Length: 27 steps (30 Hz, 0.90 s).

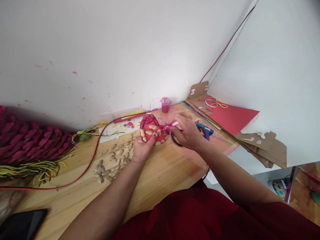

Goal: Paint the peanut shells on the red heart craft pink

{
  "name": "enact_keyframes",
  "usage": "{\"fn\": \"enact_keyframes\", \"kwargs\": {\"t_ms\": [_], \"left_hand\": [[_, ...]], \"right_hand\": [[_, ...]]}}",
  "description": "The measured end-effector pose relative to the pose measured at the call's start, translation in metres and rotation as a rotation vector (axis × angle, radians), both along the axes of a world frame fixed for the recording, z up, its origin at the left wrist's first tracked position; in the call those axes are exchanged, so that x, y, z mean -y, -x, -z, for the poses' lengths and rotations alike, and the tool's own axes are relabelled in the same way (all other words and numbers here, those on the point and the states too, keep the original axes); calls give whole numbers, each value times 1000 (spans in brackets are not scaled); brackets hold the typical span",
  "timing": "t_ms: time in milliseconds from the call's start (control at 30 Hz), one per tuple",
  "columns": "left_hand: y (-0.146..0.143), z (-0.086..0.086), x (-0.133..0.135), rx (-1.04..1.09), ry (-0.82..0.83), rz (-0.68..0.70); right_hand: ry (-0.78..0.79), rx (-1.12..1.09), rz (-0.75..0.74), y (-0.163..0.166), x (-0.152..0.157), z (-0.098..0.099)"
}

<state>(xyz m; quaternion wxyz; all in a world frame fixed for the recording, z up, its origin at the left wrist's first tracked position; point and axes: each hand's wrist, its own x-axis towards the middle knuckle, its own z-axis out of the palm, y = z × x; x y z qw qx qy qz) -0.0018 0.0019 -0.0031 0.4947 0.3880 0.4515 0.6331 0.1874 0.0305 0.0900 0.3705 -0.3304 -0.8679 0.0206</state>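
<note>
My left hand (142, 149) grips the lower edge of a red cardboard disc (150, 132) covered with peanuts in their shells. Peanuts along its top and right side are wet with magenta paint, while those at the left and bottom are bare tan. In my right hand (186, 131), closed fingers pinch what looks like a paintbrush (174, 123) with a pale pink handle, its tip on the disc's right side. Both hands have pink paint on the fingertips. Behind them, a small clear cup of pink paint (166, 105) stands near the wall. Loose peanuts (115, 160) lie left of my left hand.
A blue glue gun (205, 130) lies right of my right hand. Red card (232, 116) and cardboard pieces (270, 146) are stacked at the right. A red cable (93, 155) crosses the table. Painted magenta discs (37, 136) and yarn (32, 170) sit left, near a phone-like black object (23, 224).
</note>
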Motion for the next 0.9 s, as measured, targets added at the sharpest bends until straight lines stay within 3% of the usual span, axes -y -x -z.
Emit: {"fn": "enact_keyframes", "kwargs": {"t_ms": [233, 367, 500, 900], "left_hand": [[0, 7, -2, 10, 11, -3], [0, 10, -2, -15, -4, 15], [1, 9, -2, -53, -1, 2], [3, 8, -2, -174, -11, -5]], "right_hand": [[6, 150, -35, -1, 5, -6], [70, 78, 24, 5, 8, -4], [21, 19, 72, 8, 7, 5], [2, 98, 0, 4, 24, 10]]}}
